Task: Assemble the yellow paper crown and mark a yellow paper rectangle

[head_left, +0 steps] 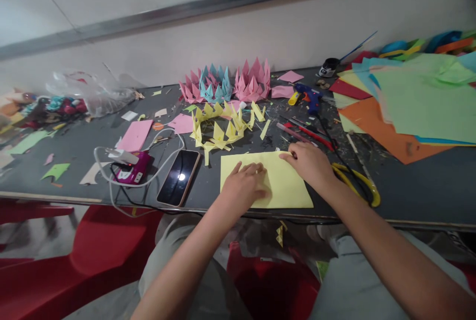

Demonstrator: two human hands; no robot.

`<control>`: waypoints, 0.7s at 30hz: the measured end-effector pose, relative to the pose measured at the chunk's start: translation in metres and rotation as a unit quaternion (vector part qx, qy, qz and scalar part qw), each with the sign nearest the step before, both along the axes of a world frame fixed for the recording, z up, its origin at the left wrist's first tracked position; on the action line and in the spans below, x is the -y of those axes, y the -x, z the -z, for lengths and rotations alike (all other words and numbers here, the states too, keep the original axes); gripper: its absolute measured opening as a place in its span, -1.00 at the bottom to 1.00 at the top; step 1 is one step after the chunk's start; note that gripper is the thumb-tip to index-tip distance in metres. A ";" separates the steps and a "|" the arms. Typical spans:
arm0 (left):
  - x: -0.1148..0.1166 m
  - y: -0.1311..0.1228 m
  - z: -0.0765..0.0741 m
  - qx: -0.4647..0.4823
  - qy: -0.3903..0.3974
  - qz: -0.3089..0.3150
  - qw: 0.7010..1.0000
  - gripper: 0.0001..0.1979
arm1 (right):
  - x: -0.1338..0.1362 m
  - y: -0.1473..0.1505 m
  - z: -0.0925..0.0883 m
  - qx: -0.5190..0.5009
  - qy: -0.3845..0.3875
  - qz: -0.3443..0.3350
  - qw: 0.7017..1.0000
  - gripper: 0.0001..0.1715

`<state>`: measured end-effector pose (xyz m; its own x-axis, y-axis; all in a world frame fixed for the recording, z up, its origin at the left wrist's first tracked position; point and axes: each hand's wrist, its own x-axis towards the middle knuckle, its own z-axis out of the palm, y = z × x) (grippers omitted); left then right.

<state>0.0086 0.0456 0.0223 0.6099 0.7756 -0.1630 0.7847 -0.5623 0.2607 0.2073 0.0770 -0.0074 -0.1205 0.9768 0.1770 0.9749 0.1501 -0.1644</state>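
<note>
A sheet of yellow paper point(285, 188) lies at the table's front edge, with one straight edge toward me. My left hand point(245, 185) rests on its left half, fingers stretched out and slightly spread. At the sheet's far right corner, my right hand point(310, 162) pinches the edge between thumb and curled fingers. Just beyond the paper is a ring of folded yellow paper points point(219, 134), like a crown, with loose yellow strips beside it. Pink crowns point(253, 82) and a blue paper crown point(215, 84) stand behind it.
Left of the paper lie a phone point(179, 177) and a magenta power adapter point(134, 167) with cables. A blue glue gun point(312, 97), red-handled scissors point(316, 135) and yellow-handled scissors point(375, 193) lie rightward. Coloured paper sheets point(427, 96) pile at far right; scraps litter the table.
</note>
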 end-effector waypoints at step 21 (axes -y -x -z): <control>0.006 0.002 -0.006 -0.017 0.083 -0.011 0.996 -0.28 | 0.109 0.047 -0.024 0.072 0.077 -0.165 0.981 -0.68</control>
